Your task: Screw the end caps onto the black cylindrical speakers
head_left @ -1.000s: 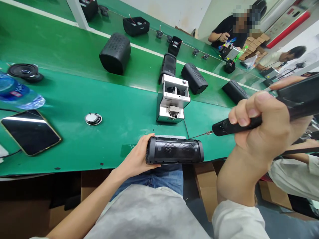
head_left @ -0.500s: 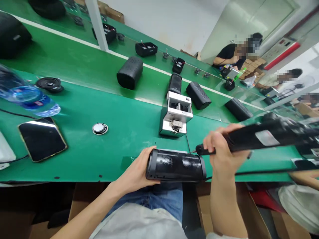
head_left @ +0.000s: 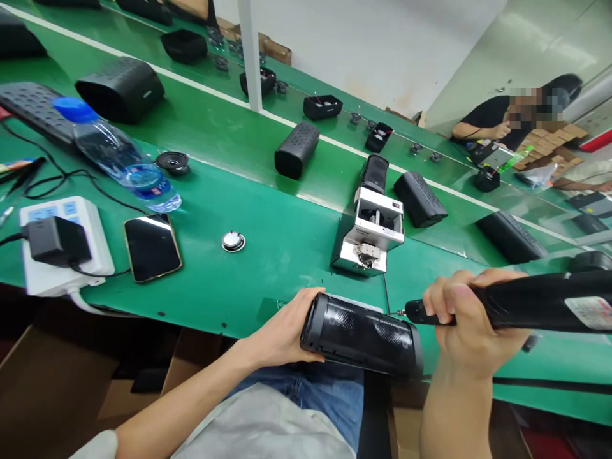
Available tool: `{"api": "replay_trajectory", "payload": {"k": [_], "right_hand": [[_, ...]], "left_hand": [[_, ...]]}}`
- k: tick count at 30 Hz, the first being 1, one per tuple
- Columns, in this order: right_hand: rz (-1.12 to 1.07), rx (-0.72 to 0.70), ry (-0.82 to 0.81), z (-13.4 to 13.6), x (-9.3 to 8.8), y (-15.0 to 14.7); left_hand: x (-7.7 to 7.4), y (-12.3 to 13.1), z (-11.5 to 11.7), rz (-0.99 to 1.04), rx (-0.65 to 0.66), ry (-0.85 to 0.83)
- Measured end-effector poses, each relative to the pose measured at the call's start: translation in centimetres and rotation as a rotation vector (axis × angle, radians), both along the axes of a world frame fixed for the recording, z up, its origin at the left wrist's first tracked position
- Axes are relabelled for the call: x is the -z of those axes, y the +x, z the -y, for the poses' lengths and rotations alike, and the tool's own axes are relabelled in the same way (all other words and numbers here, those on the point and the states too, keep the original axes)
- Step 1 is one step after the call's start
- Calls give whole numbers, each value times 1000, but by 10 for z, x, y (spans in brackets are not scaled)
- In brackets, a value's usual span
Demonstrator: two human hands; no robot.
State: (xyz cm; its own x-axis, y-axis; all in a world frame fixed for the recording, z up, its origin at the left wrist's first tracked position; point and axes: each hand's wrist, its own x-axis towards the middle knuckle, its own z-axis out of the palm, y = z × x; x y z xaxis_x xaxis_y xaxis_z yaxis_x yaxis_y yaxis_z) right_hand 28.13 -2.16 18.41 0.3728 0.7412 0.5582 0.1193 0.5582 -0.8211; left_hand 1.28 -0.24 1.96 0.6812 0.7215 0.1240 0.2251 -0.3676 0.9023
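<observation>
My left hand [head_left: 291, 328] is closed around the left end of a black speaker [head_left: 366, 335], which lies lengthwise at the table's front edge with its shiny perforated side toward me. In my right hand [head_left: 471, 319] is a black electric screwdriver [head_left: 535, 299], held level with its fingers wrapped around the front of the body. The thin metal bit [head_left: 398, 312] points left, close to the speaker's far right corner. Whether the tip touches the speaker I cannot tell. Just beyond the speaker stands a white and black screw feeder [head_left: 370, 233].
On the green table [head_left: 282, 255] to my left are a phone [head_left: 153, 247], a small round metal part [head_left: 233, 241], a water bottle [head_left: 122, 156], a loose speaker driver [head_left: 173, 162] and a power strip [head_left: 95, 223]. Several speaker housings stand along the belt [head_left: 215, 121]. A person [head_left: 492, 121] sits across.
The camera view has turned left, bringing the power strip into sight. The screwdriver remains in my right hand near the speaker's right end; my left hand keeps its hold on the speaker.
</observation>
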Motion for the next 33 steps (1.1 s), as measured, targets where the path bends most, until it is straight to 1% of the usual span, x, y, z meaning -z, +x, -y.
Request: {"api": "replay_trajectory", "payload": {"k": [2,4,6,8,9,11,13,14,16,19,22,25,28,31,33], "right_hand": [[-17,5,13,-2,1,-1],[-26,12,-11,-3,-2,-1],[-5,3,-61,-3,-12,1],[34,5,-76,-4,-29,0],[50,25,-42,-7,-39,-1],[60,122,98,-17,-56,-6],[61,222,234,-35,-66,-14],[58,253,275,-46,-67,-17],[55,253,292,-69,-62,-24],[60,227,243,-96,-46,-28],[75,252,180,-109,-34,-26],[65,264,182,-113,-30,-23],[62,252,175,-111,-29,-21],[53,219,146,-98,-32,-17],[32,203,152,-81,-39,-11]], "left_hand": [[0,-1,-1,0,-8,26],[1,-1,-2,0,-11,60],[2,0,-2,4,-3,93],[2,0,-2,9,10,112],[2,0,-2,9,14,116],[2,0,-1,7,13,115],[2,-1,-1,4,6,111],[3,-1,-1,4,4,111],[4,-1,-1,2,4,112],[5,0,0,-4,6,112],[6,0,0,-7,5,110],[5,-1,0,-9,3,104],[4,-1,0,-15,5,98],[4,-1,-1,-18,1,99],[4,-2,-1,-19,-4,105]]}}
